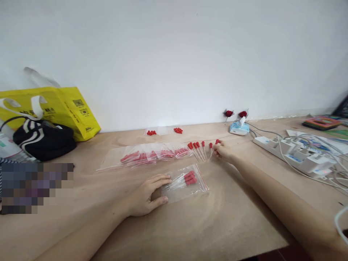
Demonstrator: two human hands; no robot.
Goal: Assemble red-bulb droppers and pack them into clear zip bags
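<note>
My left hand (150,194) lies flat with its fingers spread, the fingertips and thumb resting on the left end of a clear zip bag (199,190). Inside that bag are several droppers (190,177) with red rubber bulbs and clear stems. Farther off to the right, my right hand (223,151) pinches a dropper (217,141) by its red bulb; its stem is partly hidden by the fingers. Just left of that hand, several loose droppers (198,145) lie side by side with their bulbs pointing away from me.
Overlapping bags of red-bulbed droppers (152,156) stretch across the middle. Small bags of red bulbs (178,130) lie by the wall. A yellow tote bag (81,112) and black pouch (46,141) stand left. Tissues (239,128) and a cabled power strip (280,154) are right.
</note>
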